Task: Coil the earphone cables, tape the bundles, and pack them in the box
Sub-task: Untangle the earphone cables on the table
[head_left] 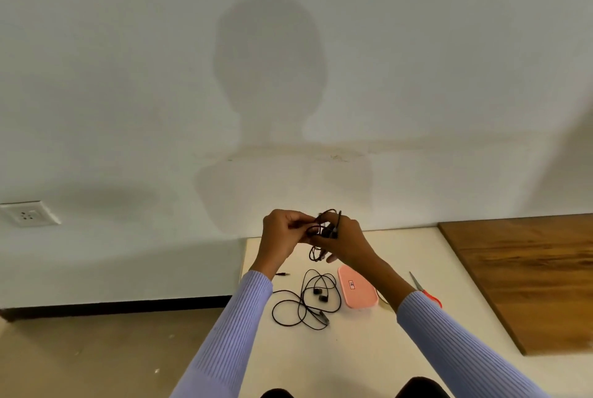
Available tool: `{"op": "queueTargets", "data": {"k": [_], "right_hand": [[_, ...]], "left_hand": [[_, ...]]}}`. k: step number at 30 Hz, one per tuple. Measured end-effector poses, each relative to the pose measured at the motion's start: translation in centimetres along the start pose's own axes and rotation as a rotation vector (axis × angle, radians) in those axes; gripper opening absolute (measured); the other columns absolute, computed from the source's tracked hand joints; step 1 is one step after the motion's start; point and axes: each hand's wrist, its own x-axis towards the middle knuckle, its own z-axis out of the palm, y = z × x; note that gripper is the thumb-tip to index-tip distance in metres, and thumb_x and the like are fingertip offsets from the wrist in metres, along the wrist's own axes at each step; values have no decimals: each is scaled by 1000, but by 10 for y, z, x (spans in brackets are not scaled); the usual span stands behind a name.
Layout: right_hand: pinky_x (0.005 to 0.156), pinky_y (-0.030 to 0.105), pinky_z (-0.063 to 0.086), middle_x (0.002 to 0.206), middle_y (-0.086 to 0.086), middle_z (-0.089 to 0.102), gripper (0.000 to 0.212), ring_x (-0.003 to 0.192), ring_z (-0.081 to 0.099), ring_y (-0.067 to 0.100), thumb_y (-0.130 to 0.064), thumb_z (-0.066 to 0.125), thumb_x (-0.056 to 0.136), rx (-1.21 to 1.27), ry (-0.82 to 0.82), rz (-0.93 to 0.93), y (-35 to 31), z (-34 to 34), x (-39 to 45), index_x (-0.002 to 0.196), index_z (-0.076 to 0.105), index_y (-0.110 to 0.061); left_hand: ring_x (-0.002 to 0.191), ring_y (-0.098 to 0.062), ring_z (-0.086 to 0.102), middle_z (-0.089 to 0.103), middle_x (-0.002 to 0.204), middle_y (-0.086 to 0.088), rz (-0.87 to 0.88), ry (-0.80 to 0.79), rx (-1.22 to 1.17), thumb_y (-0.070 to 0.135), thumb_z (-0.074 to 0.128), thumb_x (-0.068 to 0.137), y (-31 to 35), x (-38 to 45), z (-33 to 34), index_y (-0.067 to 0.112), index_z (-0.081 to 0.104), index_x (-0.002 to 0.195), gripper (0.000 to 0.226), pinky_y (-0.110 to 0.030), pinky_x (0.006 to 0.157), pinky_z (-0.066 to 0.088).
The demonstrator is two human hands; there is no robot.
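Both hands are raised above the white table [353,352]. My left hand [282,234] pinches one strand of a black earphone cable [316,253]. My right hand [345,239] has loops of the same cable wound around its fingers, and a short loop hangs down between the hands. A second black earphone set [308,299] lies loose and uncoiled on the table below, its two earbuds in the middle and its plug out to the left. A pink oval box [357,290] with its lid on sits just right of that set.
Scissors with red handles [425,290] lie on the table, partly hidden behind my right forearm. A brown wooden board [529,275] covers the table's right side. A wall socket [27,214] is at far left. The floor lies left of the table edge.
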Motion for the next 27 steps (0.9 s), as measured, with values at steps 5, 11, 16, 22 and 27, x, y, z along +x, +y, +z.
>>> {"op": "queueTargets", "data": {"k": [5, 11, 16, 22, 27], "right_hand": [[48, 20, 55, 79, 15, 67, 13, 64, 66, 21, -11, 68, 84, -30, -14, 0, 0, 2, -1, 93, 68, -2], [56, 22, 57, 69, 8, 66, 7, 61, 67, 17, -12, 68, 84, -26, 12, -12, 19, -4, -26, 82, 65, -6], [60, 29, 59, 62, 10, 67, 11, 56, 67, 18, -13, 71, 82, 10, 36, 34, 50, -2, -59, 77, 68, -4], [55, 23, 57, 64, 5, 64, 8, 56, 65, 12, -7, 70, 82, 182, -52, 207, 102, 20, -81, 76, 66, -9], [56, 22, 57, 72, 13, 67, 16, 59, 66, 13, -12, 71, 82, 94, -143, 263, 141, 38, -83, 87, 67, 3]], "left_hand": [[82, -19, 71, 73, 89, -10, -19, 37, -77, 5, 68, 83, -5, -11, 1, 4, 73, 99, 17, -30, 70, 60], [72, -16, 72, 73, 80, -9, -97, 2, -151, 8, 69, 83, -14, -39, 7, 4, 74, 92, 11, -25, 66, 58], [70, -13, 70, 73, 79, -11, -226, 4, -202, 10, 66, 86, -37, -83, 24, 3, 73, 89, 11, -20, 61, 53], [81, -16, 65, 70, 79, -1, -441, -58, -103, 12, 66, 85, -95, -127, 51, 14, 73, 88, 8, -26, 66, 55], [87, -17, 66, 71, 95, -7, -523, -286, 69, 10, 65, 85, -121, -130, 58, 12, 72, 99, 15, -28, 73, 54]]}}
